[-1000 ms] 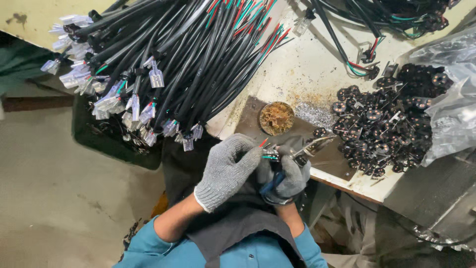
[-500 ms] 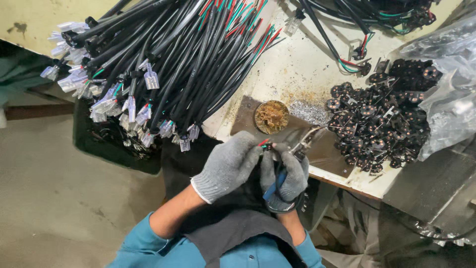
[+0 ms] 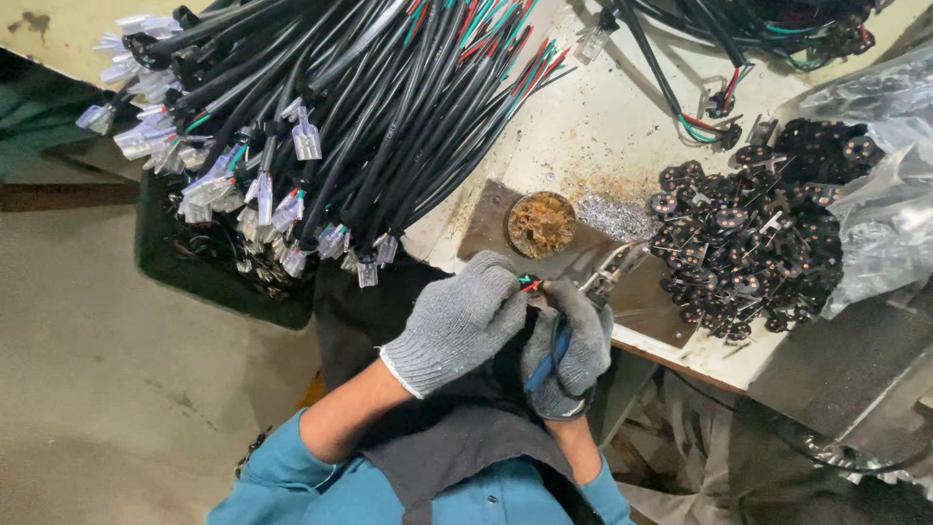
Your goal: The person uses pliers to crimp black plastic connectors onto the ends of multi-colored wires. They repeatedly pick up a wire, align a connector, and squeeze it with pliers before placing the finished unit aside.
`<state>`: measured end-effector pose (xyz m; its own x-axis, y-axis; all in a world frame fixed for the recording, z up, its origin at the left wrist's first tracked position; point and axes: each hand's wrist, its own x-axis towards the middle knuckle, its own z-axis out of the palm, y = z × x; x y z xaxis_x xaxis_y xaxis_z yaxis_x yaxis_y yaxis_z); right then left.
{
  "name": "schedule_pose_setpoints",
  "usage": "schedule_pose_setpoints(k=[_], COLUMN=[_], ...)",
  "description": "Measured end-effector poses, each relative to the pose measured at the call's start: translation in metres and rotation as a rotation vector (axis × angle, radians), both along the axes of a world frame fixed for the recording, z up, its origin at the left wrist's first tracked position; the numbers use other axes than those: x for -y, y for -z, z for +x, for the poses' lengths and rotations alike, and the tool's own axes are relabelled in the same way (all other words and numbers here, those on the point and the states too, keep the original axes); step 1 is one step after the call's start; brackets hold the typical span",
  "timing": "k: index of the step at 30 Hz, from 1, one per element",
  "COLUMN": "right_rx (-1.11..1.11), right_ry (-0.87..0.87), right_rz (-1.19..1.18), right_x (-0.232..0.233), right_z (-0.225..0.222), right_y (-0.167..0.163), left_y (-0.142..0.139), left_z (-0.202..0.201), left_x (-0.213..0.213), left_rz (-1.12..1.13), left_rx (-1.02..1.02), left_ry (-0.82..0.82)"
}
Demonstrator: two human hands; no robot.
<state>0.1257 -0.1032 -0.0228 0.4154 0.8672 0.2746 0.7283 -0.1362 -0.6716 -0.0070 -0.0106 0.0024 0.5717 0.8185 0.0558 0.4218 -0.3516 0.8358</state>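
A: Both hands are gloved in grey knit. The left hand [image 3: 457,326] is pinched narrow on the stripped wire ends [image 3: 530,285], red and green tips just showing past its fingers, near the table's near edge.

B: And the right hand [image 3: 575,345]?

A: Wrapped around a blue-handled soldering tool [image 3: 546,358], with its metal end [image 3: 610,272] reaching to the far right over the brown work plate [image 3: 491,222]. How tight the grip is, I can't tell; the glove hides it.

B: What might go wrong?

A: The wire tips sit touching the left fingertips. If that metal end is hot, a small slip could scorch the glove. The tips are also short and splayed, so two colours could get bridged together.

B: Anything around them?

A: The round tin of brownish residue [image 3: 540,224] sits just beyond the hands; a nudge could tip it. The big bundle of black cables [image 3: 389,117] hangs off the table's left edge, and its clear connectors [image 3: 292,209] dangle near the left wrist, so a snag could drag them. The pile of small black parts [image 3: 748,233] lies to the right, well apart
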Motion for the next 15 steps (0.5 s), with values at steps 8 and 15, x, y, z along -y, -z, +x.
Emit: schedule_pose_setpoints(k=[8, 15], right_rx=[-0.840, -0.452], right_ry=[0.355, 0.125], right_rz=[0.282, 0.329], right_x=[0.032, 0.045], right_z=[0.030, 0.034], right_y=[0.015, 0.035], left_y=[-0.006, -0.005], left_z=[0.005, 0.002], left_x=[-0.003, -0.004], left_rz=[-0.008, -0.013], left_rx=[-0.059, -0.077], left_ry=[-0.021, 0.027])
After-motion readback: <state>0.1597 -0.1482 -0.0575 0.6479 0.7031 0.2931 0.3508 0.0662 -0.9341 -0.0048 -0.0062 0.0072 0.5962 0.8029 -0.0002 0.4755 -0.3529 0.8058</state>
